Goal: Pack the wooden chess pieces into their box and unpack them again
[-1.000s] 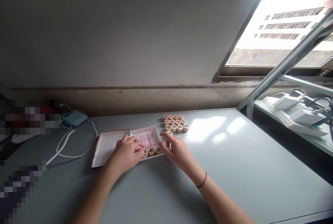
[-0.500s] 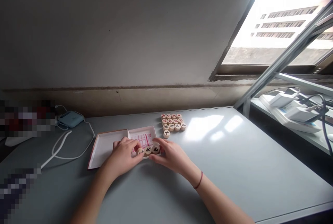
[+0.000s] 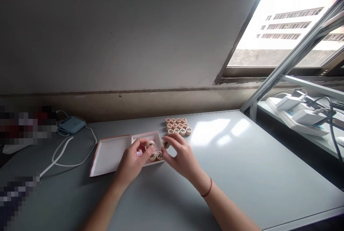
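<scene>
My left hand pinches a round wooden Chinese chess piece between thumb and fingers, above the shallow white box. My right hand grips another Chinese chess piece at the box's right edge. Two more pieces with black characters rest inside the box at its near side. Beyond my right hand stand rows of stacked pieces, red characters at the back and black ones in front. My right hand hides the nearest part of these rows.
The box's opened lid lies flat to the left. A pale blue device with white cables sits farther left. At right, a metal frame and a shelf with a loaded power strip border the grey table.
Both hands have lifted a chess piece each from the box's near row. My left hand has moved right and my right hand slightly up, toward the stacked pieces.
</scene>
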The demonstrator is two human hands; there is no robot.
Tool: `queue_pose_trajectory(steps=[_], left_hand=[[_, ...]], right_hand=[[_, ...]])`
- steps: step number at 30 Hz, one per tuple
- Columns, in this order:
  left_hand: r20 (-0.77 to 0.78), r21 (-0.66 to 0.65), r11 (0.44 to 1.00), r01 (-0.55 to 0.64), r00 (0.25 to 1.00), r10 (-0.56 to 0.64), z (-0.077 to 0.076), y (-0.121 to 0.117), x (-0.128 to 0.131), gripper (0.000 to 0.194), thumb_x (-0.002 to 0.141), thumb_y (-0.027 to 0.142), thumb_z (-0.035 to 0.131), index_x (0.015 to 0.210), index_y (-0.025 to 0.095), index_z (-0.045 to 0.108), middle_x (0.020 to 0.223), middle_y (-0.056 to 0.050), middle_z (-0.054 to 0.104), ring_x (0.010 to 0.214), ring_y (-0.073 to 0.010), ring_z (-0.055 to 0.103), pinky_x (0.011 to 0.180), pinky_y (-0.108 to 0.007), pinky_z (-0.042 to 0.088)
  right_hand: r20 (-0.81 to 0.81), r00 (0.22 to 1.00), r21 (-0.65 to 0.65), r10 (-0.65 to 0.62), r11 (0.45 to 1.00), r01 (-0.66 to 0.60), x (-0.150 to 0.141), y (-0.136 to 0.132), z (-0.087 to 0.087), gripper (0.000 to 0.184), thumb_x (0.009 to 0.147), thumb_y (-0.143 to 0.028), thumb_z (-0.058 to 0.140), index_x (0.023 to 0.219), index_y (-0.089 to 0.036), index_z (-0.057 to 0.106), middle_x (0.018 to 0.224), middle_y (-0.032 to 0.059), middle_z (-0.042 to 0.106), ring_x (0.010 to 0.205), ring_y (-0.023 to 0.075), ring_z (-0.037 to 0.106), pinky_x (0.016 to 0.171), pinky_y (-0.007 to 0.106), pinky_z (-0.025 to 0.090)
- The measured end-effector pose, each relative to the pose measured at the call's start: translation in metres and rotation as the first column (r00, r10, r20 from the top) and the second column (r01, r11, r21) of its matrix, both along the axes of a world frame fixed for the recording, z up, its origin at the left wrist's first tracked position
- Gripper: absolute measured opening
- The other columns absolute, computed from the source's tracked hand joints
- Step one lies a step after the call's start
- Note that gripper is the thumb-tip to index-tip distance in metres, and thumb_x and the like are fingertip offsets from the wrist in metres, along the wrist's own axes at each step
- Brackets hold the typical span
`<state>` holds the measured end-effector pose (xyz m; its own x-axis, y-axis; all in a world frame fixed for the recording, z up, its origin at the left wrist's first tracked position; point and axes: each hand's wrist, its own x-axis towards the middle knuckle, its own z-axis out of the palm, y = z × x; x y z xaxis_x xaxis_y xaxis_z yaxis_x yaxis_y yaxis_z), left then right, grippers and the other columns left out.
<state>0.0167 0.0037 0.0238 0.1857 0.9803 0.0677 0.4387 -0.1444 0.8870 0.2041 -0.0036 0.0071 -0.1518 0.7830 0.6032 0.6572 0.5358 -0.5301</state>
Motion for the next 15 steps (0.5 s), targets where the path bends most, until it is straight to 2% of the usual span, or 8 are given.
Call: queue_pose_trajectory(steps=[3, 6, 8, 11, 15], left_hand=[[0.013, 0.02, 0.997, -0.071, 0.997, 0.07, 0.0, 0.003, -0.003, 0.035, 0.084, 0.05, 0.056, 0.106, 0.022, 0.058, 0.084, 0.0, 0.066, 0.08, -0.017, 0.065, 0.076, -0.028, 0.051], [-0.076, 0.077, 0.996, -0.048, 0.996, 0.054, 0.003, 0.003, -0.004, 0.034, 0.085, 0.05, 0.053, 0.106, 0.024, 0.061, 0.081, 0.0, 0.067, 0.078, -0.0171, 0.065, 0.073, -0.027, 0.052], [-0.131, 0.097, 0.995, -0.01, 0.991, 0.023, 0.005, 0.002, -0.003, 0.032, 0.086, 0.051, 0.053, 0.101, 0.025, 0.064, 0.081, 0.0, 0.068, 0.079, -0.0174, 0.066, 0.072, -0.026, 0.051], [-0.157, 0.111, 0.993, 0.042, 0.987, -0.024, 0.004, 0.0, -0.003, 0.03, 0.085, 0.048, 0.056, 0.104, 0.026, 0.065, 0.082, 0.001, 0.069, 0.078, -0.0162, 0.066, 0.071, -0.025, 0.052], [-0.186, 0.201, 0.976, 0.087, 0.981, -0.049, -0.002, 0.0, -0.002, 0.025, 0.083, 0.037, 0.061, 0.105, 0.026, 0.064, 0.084, 0.001, 0.069, 0.075, -0.0153, 0.066, 0.071, -0.025, 0.053]], right_hand=[[-0.002, 0.993, -0.088, -0.119, 0.989, 0.118, 0.019, 0.008, 0.002, 0.024, 0.081, -0.02, 0.051, 0.103, -0.02, 0.058, 0.094, 0.0075, 0.062, 0.079, 0.0172, 0.058, 0.07, 0.029, 0.047], [0.134, 0.968, -0.247, -0.211, 0.939, 0.238, 0.037, 0.013, -0.001, 0.018, 0.078, -0.02, 0.05, 0.095, -0.022, 0.056, 0.086, 0.003, 0.063, 0.066, 0.015, 0.055, 0.058, 0.026, 0.042], [0.238, 0.946, -0.331, -0.222, 0.897, 0.294, 0.045, 0.015, -0.004, 0.009, 0.077, -0.02, 0.05, 0.085, -0.023, 0.053, 0.08, 0.0004, 0.062, 0.06, 0.0138, 0.052, 0.055, 0.025, 0.038], [0.339, 0.918, -0.388, -0.206, 0.858, 0.336, 0.052, 0.018, -0.011, 0.004, 0.078, -0.021, 0.049, 0.08, -0.022, 0.052, 0.078, 0.0004, 0.062, 0.063, 0.0146, 0.055, 0.057, 0.025, 0.038], [0.337, 0.922, -0.424, -0.188, 0.845, 0.327, 0.051, 0.019, -0.011, 0.006, 0.081, -0.024, 0.051, 0.082, -0.022, 0.056, 0.087, 0.0032, 0.064, 0.069, 0.0154, 0.058, 0.061, 0.025, 0.04]])
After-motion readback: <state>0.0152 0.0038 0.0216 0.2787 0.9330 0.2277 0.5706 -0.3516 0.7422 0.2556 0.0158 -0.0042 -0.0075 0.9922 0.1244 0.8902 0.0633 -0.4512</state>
